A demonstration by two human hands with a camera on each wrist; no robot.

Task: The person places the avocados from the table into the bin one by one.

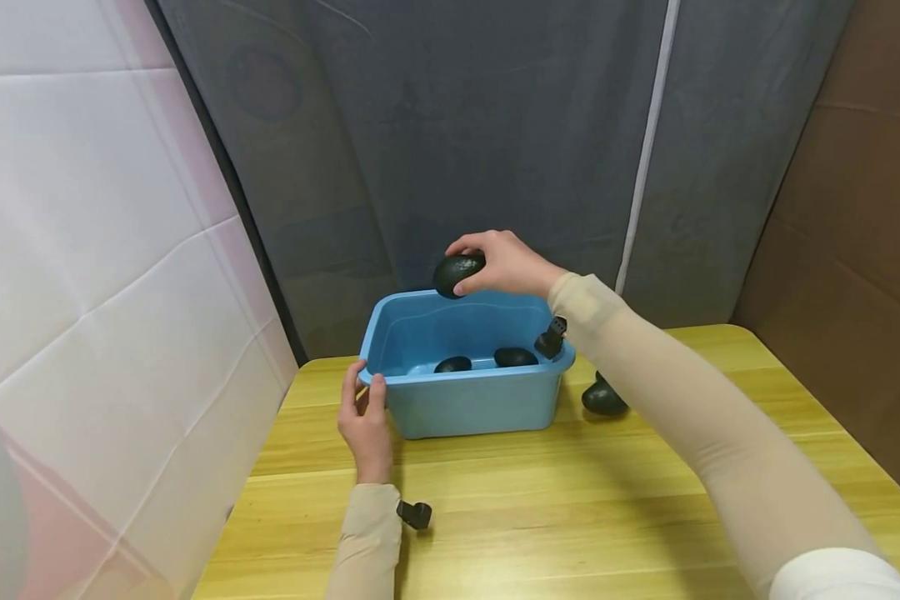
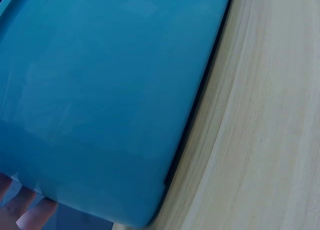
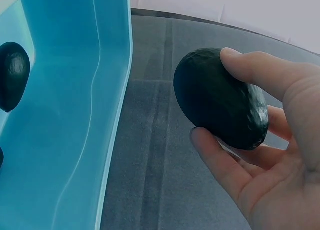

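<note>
Wooden table (image 1: 570, 500); grey curtain (image 1: 495, 125) behind.

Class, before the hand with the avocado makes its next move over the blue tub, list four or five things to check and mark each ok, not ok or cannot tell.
1. Right hand holds the avocado firmly between thumb and fingers: ok.
2. Held avocado is over the blue tub opening: cannot tell; it sits near the far rim.
3. Left hand steadies the tub's corner: ok.
4. Free space inside beside the two avocados in the tub: ok.
5. All avocados collected: not ok; the avocado on the table lies outside, right of the tub.
</note>
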